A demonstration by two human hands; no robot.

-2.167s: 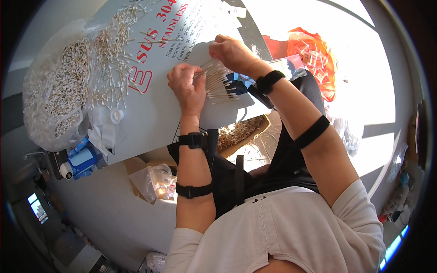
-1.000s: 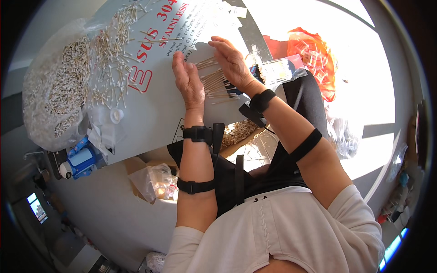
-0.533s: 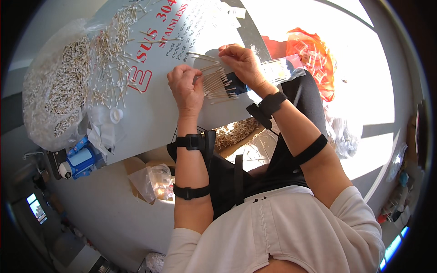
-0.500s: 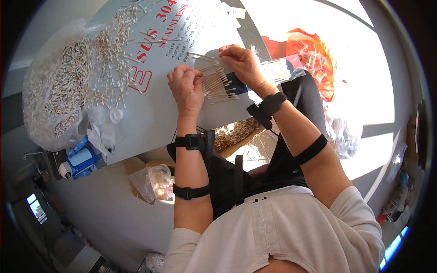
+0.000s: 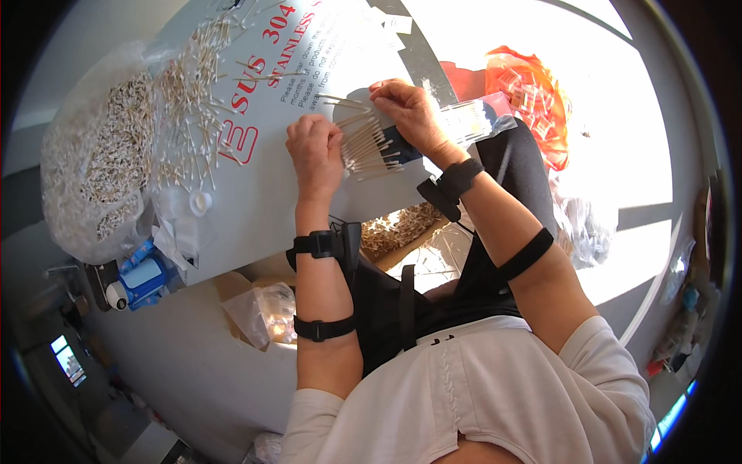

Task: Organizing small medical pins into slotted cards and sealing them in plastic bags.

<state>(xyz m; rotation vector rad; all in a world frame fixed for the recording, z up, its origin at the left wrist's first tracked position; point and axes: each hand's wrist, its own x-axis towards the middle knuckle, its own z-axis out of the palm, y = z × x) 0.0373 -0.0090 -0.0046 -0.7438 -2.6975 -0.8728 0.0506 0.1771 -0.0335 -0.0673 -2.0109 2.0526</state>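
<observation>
A row of cotton swabs (image 5: 369, 148) lies side by side on the grey table, partly over a dark blue piece (image 5: 400, 144). A few swabs at its far end lie askew and apart from the others. My left hand (image 5: 315, 153) rests at the left ends of the row, fingers curled in; whatever they pinch is hidden. Beyond the right side of the row is my right hand (image 5: 413, 116), thumb and fingers drawn together near the far swabs. Nothing between those fingertips can be made out. Beside the right wrist lies a clear pack of swabs (image 5: 466, 120).
A big clear bag of swabs (image 5: 104, 166) stands at the left, with loose swabs (image 5: 189, 100) spread beside it. A blue bottle (image 5: 143, 282) is at the table's left corner. A box of swabs (image 5: 398, 230) sits below the near edge. An orange bag (image 5: 533, 97) holds small packs at right.
My left hand has shifted slightly, its fingers drawn a little back from the swabs. The right hand stays nearly in place. The view has moved slightly.
</observation>
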